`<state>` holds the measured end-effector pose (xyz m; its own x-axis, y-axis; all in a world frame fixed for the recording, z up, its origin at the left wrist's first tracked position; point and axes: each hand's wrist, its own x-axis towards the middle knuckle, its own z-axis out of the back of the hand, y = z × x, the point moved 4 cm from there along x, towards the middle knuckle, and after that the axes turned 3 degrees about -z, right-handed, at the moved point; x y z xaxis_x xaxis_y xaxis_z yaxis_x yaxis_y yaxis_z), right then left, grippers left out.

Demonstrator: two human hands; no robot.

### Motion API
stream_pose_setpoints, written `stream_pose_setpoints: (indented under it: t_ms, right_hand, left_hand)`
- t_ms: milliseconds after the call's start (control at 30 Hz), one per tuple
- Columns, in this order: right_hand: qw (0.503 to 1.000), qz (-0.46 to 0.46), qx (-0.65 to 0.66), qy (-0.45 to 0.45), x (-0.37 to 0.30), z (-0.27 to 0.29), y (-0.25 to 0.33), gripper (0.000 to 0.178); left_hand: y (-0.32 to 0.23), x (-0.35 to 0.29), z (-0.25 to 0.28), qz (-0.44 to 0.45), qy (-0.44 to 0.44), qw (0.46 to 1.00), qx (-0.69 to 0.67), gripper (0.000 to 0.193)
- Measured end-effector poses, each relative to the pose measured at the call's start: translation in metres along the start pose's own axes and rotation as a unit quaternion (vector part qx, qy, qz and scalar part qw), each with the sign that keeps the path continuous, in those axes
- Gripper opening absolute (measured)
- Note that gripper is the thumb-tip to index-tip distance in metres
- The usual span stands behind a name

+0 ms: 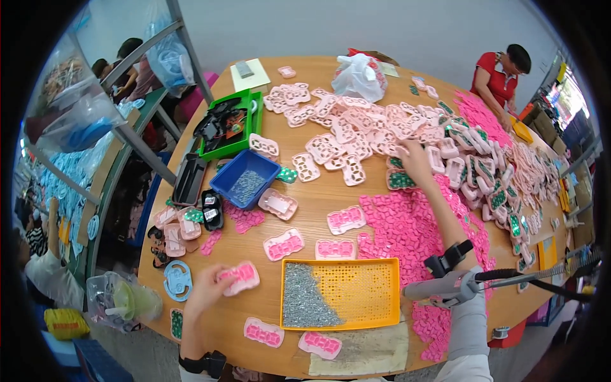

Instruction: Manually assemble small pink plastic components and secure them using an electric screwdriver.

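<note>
My left hand [209,290] is closed on the edge of a pale pink plastic casing [240,279] with a bright pink insert, just left of the yellow tray [397,296]. Far out, my right hand [416,164] reaches to the edge of the heap of pale pink frames [356,127], fingers extended and apart. Close by its fingers lie casings with green circuit boards [400,179]. Silver screws [307,299] fill the tray's left part. Several more casings with pink inserts [284,245] lie around the tray.
A grey powered screwdriver [445,290] hangs beside my right forearm, above the bright pink parts [401,223]. Left of centre are a blue bin [245,179] of small screws, a green tray [229,124] and a light blue ring-shaped part [178,281]. A person in red [499,79] works at far right.
</note>
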<state>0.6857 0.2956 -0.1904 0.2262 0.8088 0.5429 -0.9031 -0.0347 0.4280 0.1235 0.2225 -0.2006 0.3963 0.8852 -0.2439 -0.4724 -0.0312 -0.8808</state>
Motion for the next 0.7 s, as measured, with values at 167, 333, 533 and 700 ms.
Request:
stream_pose_setpoints:
  t_ms: [167, 333, 533, 700]
  right_hand:
    - [0.980, -0.059, -0.167, 0.094, 0.002, -0.016, -0.021, 0.046]
    - [0.996, 0.017, -0.077, 0.039, -0.003, -0.010, -0.010, 0.034]
    - [0.976, -0.139, 0.158, 0.062, -0.018, 0.022, 0.030, 0.028]
    - [0.833, -0.324, 0.395, 0.214, -0.049, 0.039, 0.078, 0.040]
  left_hand:
    - [-0.030, -0.021, -0.020, -0.058, -0.064, 0.914, 0.397, 0.031]
    - [-0.041, 0.053, -0.023, -0.230, -0.149, 0.901, 0.335, 0.035]
    - [-0.017, 0.109, -0.043, -0.287, -0.194, 0.837, 0.424, 0.031]
    - [-0.037, 0.097, -0.023, -0.377, -0.259, 0.784, 0.419, 0.010]
